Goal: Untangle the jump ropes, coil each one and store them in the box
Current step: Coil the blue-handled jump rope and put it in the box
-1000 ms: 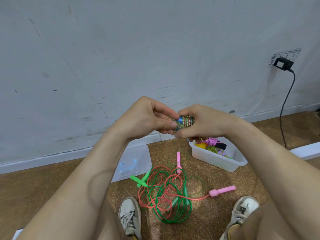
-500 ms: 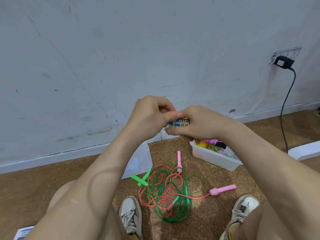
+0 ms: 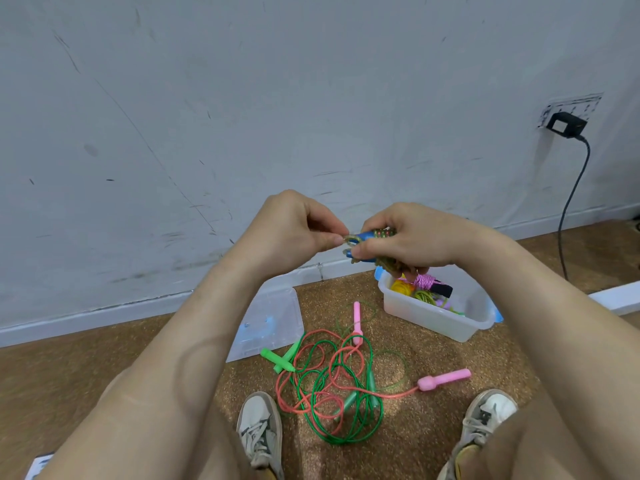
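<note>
My right hand [image 3: 412, 240] grips a coiled jump rope with blue handles [image 3: 369, 236], its beaded cord wound around them. My left hand [image 3: 294, 230] pinches the loose end of that cord at the bundle's left tip. Both hands are held up in front of the wall, above the white plastic box [image 3: 436, 322], which holds several coiled ropes in yellow, pink and green. On the floor between my shoes lies a tangle of a green rope [image 3: 346, 410] and a pink rope [image 3: 304, 396], with a pink handle [image 3: 445, 378] to the right and green handles [image 3: 280, 358] to the left.
The box's clear lid [image 3: 270, 323] lies flat on the cork floor left of the box. My two shoes [image 3: 259, 434] flank the tangle. A black charger and cable [image 3: 568, 126] hang on the wall at right. A white board edge [image 3: 616, 297] lies at far right.
My hands have turned the blue-handled bundle so its handles show lengthwise, and my left fingers have shifted to pinch the cord end at its left tip.
</note>
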The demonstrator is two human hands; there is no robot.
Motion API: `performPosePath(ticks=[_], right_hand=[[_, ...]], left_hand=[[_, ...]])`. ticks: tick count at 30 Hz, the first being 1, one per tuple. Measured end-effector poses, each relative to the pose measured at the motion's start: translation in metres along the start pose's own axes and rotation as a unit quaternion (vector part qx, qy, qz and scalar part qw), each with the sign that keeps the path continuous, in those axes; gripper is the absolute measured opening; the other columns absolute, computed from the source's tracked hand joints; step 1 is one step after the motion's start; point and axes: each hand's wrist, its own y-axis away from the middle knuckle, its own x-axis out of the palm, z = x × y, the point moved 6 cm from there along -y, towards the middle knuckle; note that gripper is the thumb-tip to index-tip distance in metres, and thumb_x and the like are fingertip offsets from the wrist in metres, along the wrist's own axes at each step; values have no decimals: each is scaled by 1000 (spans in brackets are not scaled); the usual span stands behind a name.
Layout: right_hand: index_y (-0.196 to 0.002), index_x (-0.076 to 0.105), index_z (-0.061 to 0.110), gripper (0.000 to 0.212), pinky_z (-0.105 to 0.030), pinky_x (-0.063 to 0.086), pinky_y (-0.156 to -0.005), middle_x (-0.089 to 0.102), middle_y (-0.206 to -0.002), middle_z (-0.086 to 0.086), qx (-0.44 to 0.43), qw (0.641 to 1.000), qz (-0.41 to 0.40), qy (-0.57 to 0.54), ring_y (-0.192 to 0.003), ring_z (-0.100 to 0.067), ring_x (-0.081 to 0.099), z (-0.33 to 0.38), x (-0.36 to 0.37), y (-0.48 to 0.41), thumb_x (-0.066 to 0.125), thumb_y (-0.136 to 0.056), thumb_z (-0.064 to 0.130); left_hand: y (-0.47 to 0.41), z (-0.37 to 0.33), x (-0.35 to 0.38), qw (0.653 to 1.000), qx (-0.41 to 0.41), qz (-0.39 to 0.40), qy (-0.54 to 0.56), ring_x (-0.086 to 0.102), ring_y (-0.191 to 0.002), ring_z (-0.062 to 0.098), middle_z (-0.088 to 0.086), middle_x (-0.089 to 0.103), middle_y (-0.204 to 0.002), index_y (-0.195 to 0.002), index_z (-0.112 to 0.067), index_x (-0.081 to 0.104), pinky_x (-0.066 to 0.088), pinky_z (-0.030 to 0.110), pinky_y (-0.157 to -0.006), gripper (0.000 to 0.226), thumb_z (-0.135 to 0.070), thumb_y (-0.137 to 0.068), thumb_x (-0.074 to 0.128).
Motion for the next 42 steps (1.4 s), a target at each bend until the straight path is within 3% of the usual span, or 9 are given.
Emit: performPosePath(ticks=[3,7,11,20,23,26,32,38,42], right_hand=[[-82,66,17,25,-29,43,-48,57,-53,-6,-7,1000,-1,-4,-43,-21,56,1,-4,1,66,-86,42],[-84,66,17,26,-31,42,-50,60,-55,-9,-14,1000,9,-12,-47,-22,57,3,-8,4,65,-86,43],[-88,67,15,27,-30,41,-49,60,-57,-9,-14,1000,12,-19,-47,-21,56,3,-10,5,64,-87,41],[-82,67,19,20,-30,43,-48,60,-54,-5,-22,1000,2,-3,-48,-21,56,1,-14,7,66,-86,39],[-79,65,21,25,-30,44,-48,61,-55,-5,-24,999,6,21,-46,-20,57,0,-11,6,66,-83,45],[-79,66,21,41,-30,46,-48,62,-56,-5,-26,999,3,22,-46,-20,58,0,-11,6,63,-79,61],[-77,66,20,38,-30,43,-48,59,-54,-4,-23,1000,-10,17,-46,-20,58,-1,-6,2,60,-87,56],[-73,68,19,30,-31,44,-53,58,-56,-1,-30,999,-23,-16,-51,-18,55,-1,-6,-1,67,-84,47],[-74,69,20,26,-22,46,-54,62,-58,3,-54,998,-41,5,-52,-7,54,5,-6,0,70,-83,44]], left_hand=[[2,1,3,993,-18,4,119,69,-64,16,7,71,-66,-76,-13,73,57,25,-66,17,4,-77,73],[2,4,11,971,-36,10,237,64,-56,13,7,68,-61,-76,-7,69,51,19,-56,19,12,-79,66],[1,5,15,969,-36,7,244,62,-60,9,2,70,-66,-74,-13,70,46,15,-57,22,8,-78,69],[-2,9,19,973,-63,11,220,63,-64,13,6,68,-66,-70,-13,74,58,28,-71,21,8,-72,74],[-2,10,20,983,-66,12,168,63,-66,18,10,68,-67,-72,-12,75,58,37,-77,18,5,-73,75],[-1,10,23,982,-70,28,175,67,-68,23,18,70,-73,-73,-9,74,60,36,-75,16,7,-76,72],[-1,22,31,946,-154,64,279,69,-62,18,13,68,-67,-73,-2,70,57,22,-61,16,14,-76,67],[3,34,47,858,-252,105,435,69,-61,15,8,68,-65,-75,-3,64,56,18,-60,19,14,-81,57],[0,37,47,855,-270,97,432,66,-56,9,2,65,-60,-75,-8,61,54,16,-59,20,11,-80,58]])
